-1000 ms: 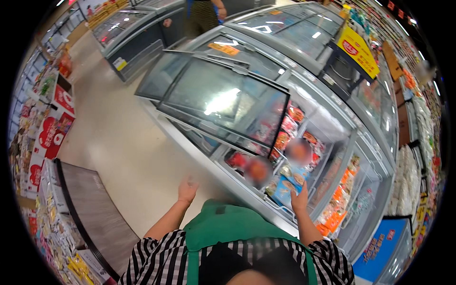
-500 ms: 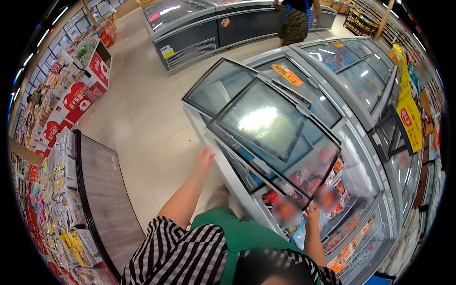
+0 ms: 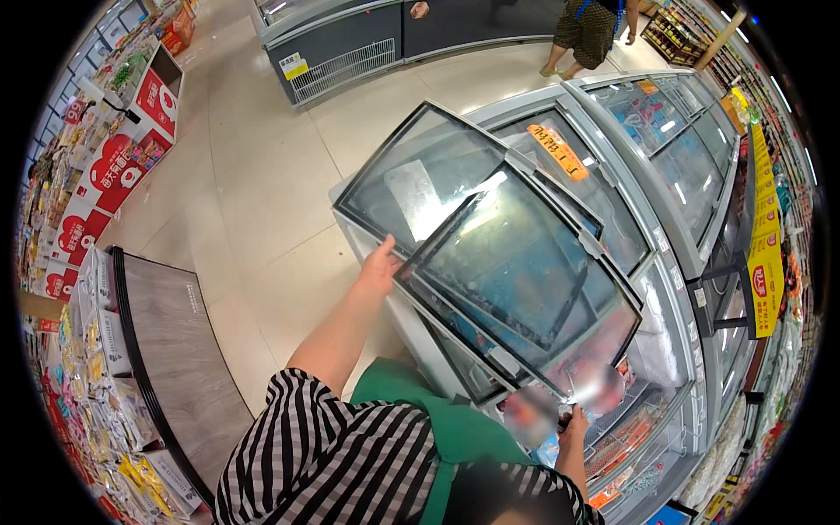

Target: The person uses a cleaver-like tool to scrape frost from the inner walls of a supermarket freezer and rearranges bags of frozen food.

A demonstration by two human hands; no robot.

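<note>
The left hand is curled over the near-left edge of the sliding glass lid, thumb and fingers closed on its dark frame, so it grips the lid where that lid overlaps a second glass lid lying just beyond the fingertips. The right hand sits at the lid's lower right corner, fingers bent against the frame near a blurred package; whether they clamp the frame or only press on it cannot be told. Both lids ride on a white chest freezer whose rim passes under the left fingers. Past the right fingers, in the open part of the freezer, lie red and orange frozen packs in a wire basket, partly hidden by the raised glass. Beyond the lids, an orange oblong label is stuck on the next pane. Farther right, a yellow hanging sign with a red patch stands between freezers. Left of the left hand, across pale floor tiles, is a wood-grain shelf end with small yellow packets, and red display cartons beyond it. Far ahead a person stands by a grey freezer bearing a small yellow tag.
</note>
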